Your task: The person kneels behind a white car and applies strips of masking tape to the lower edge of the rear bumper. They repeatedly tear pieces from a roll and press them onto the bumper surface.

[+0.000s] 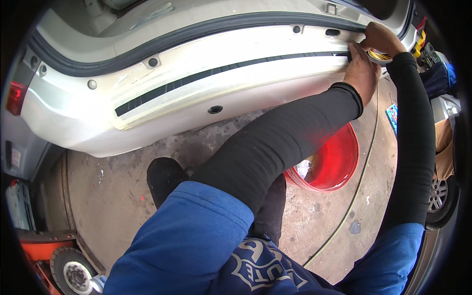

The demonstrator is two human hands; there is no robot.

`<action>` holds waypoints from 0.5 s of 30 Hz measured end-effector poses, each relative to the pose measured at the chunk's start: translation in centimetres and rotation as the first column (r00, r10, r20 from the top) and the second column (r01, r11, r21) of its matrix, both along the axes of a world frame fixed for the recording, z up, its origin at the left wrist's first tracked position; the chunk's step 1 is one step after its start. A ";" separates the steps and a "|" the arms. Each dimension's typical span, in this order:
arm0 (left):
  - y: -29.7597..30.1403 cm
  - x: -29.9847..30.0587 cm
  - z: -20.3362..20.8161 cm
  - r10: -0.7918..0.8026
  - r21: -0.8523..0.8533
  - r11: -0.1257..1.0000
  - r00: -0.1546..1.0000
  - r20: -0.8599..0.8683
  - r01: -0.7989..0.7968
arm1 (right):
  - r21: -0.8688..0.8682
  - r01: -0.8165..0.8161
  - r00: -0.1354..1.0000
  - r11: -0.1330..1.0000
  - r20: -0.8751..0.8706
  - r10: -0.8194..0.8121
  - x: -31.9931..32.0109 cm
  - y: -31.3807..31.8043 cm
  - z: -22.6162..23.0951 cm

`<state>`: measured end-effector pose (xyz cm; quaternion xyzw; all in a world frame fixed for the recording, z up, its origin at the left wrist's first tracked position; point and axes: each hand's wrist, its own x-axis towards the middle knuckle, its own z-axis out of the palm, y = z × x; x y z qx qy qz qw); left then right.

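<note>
A white car bumper (172, 110) curves across the top of the head view. Along it runs a long black strip (216, 71), bordered by pale masking tape (236, 87). My left hand (364, 73) reaches to the right end of the strip, its fingers together and pressed there at the bumper face. Just beyond it, my right hand (384, 39) is closed, fingertips bent down near the left fingertips. What the right fingers hold is hidden. Yellow loops (378, 54) show under the right hand; I cannot tell what they belong to.
Below my left forearm a red bucket (339, 160) stands on the concrete floor (113, 182). A thin hose (361, 194) runs past it. An orange wheeled thing (42, 250) sits at lower left. At the far right are a car wheel (437, 196) and another person's blue sleeve (450, 76).
</note>
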<state>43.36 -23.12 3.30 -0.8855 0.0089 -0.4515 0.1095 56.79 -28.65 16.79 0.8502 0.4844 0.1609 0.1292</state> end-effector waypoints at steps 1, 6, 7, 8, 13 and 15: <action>-0.2 0.5 0.0 0.036 0.034 0.999 0.999 -0.037 -0.034 | -0.021 -0.043 0.996 0.999 0.081 0.045 0.1 -0.3 -0.4; -1.0 2.1 0.5 0.037 0.012 0.999 0.990 -0.138 -0.036 | -0.196 -0.218 0.880 0.956 0.383 0.279 1.6 -2.4 -2.0; -1.2 2.3 0.7 0.024 -0.007 1.000 0.985 -0.170 -0.025 | 0.134 -0.181 0.935 0.974 0.332 0.128 1.7 -3.7 -2.3; -1.5 2.4 0.9 0.067 0.006 0.998 0.974 -0.219 -0.067 | 0.502 0.119 0.990 0.857 -0.128 -0.063 1.8 -5.0 -2.4; -1.6 2.6 1.0 0.042 0.037 0.999 0.913 -0.406 -0.030 | 0.851 0.524 0.836 0.025 -0.520 0.175 -1.5 -12.0 -5.6; -0.7 2.2 1.1 -0.049 -0.003 0.999 0.913 -0.404 0.052 | 0.916 0.393 0.904 0.083 -0.401 0.146 -5.5 -13.3 -7.7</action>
